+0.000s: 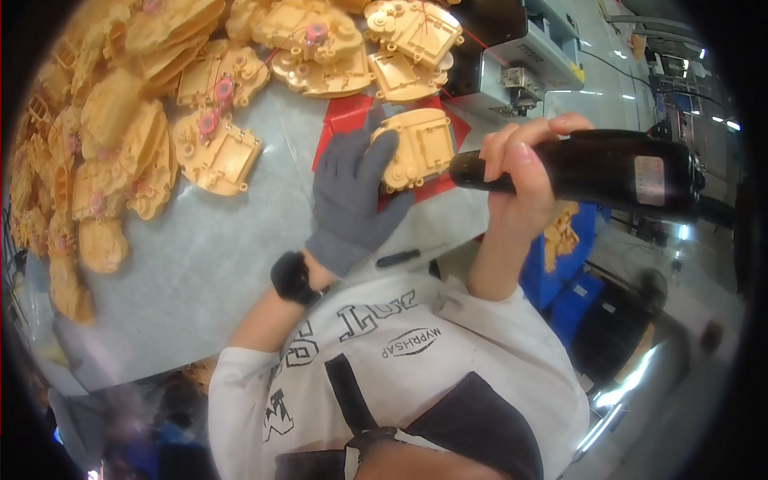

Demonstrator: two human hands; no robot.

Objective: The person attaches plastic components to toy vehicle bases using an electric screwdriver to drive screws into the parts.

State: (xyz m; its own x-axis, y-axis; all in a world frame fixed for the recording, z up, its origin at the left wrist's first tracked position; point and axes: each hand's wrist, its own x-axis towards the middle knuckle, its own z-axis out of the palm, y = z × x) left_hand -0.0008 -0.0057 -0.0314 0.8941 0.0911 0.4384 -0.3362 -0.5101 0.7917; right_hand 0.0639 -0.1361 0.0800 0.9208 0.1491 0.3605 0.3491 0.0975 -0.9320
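My left hand (352,196), in a grey glove, rests against the left side of a yellow-orange moulded plastic housing (422,148), fingers along its edge and thumb below it. The housing has a square recess and small round posts. It lies over red patches (342,116) on the grey tabletop. My right hand (520,164), bare, is wrapped round the narrow front part of a black electric screwdriver (592,172). The tool lies sideways, its front end pointing left, close to the housing's right edge. I cannot make out the bit.
Many similar plastic housings (120,128) are heaped along the left and far side of the grey table (216,280), some with pinkish-red discs and thin wires. At the far right stands a grey machine (520,64). Blue bins (572,308) sit below on the right.
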